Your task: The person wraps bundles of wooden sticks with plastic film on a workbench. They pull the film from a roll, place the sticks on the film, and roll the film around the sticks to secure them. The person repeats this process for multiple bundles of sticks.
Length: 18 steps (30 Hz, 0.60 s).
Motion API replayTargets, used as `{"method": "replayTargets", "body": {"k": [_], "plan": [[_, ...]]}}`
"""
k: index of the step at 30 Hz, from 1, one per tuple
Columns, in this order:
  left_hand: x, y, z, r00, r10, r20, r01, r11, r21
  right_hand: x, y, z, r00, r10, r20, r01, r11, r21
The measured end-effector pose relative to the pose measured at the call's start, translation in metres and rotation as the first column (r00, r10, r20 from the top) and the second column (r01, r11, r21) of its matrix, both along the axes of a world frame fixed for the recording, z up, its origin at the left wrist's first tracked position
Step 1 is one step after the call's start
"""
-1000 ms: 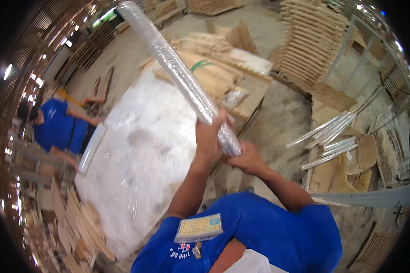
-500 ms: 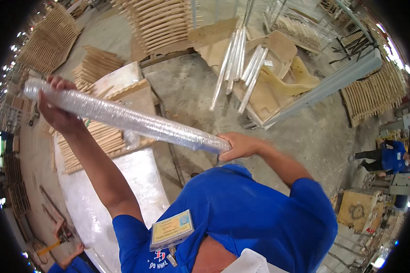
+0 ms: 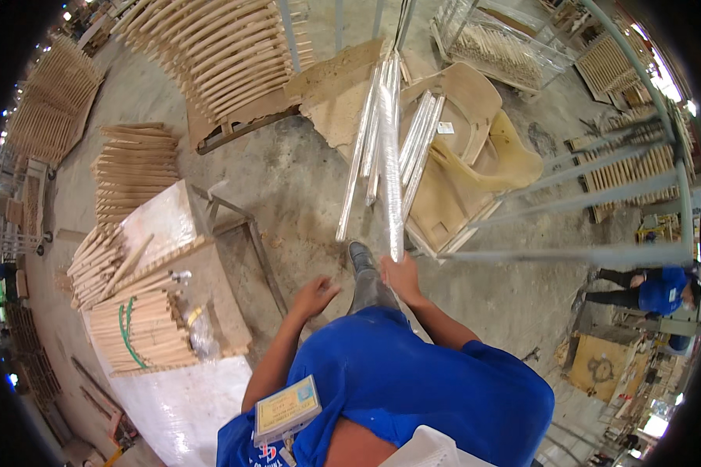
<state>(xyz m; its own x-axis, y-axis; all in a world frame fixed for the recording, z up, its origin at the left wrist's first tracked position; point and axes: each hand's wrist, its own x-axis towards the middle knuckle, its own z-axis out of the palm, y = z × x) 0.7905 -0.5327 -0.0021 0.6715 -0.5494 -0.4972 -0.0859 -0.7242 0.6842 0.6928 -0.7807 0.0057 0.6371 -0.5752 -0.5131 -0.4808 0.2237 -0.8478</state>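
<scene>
At the middle of the view my right hand is closed on the near end of a long bundle wrapped in clear plastic film. The bundle points away from me, its far part over other wrapped bundles. What is inside the film cannot be made out. My left hand hangs in front of my body at the left, holding nothing, with its fingers loosely bent and apart. Shorter wrapped bundles lie just right of the long one.
Curved wooden panels and a tan moulded piece lie beyond my right hand, beside a grey metal rack frame. Left stands a table with wooden sticks. Stacked sticks stand farther off. Another person is at far right.
The wrapped bundle has swung from across my body to pointing away from me, onto the others. My left hand has let go of its far end and come down near my body.
</scene>
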Motion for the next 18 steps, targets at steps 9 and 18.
{"method": "replayTargets", "body": {"k": [9,18], "plan": [[-0.052,0.128,0.078,0.835,0.547,0.068,-0.532,0.768,0.356,0.239,-0.285,-0.148,0.733,0.186,-0.654,-0.666,0.391,-0.636],[-0.242,0.085,0.046,0.216,0.974,-0.066,-0.932,0.225,0.285,0.319,-0.076,-0.085,0.461,0.880,-0.116,-0.805,0.359,-0.472]]}}
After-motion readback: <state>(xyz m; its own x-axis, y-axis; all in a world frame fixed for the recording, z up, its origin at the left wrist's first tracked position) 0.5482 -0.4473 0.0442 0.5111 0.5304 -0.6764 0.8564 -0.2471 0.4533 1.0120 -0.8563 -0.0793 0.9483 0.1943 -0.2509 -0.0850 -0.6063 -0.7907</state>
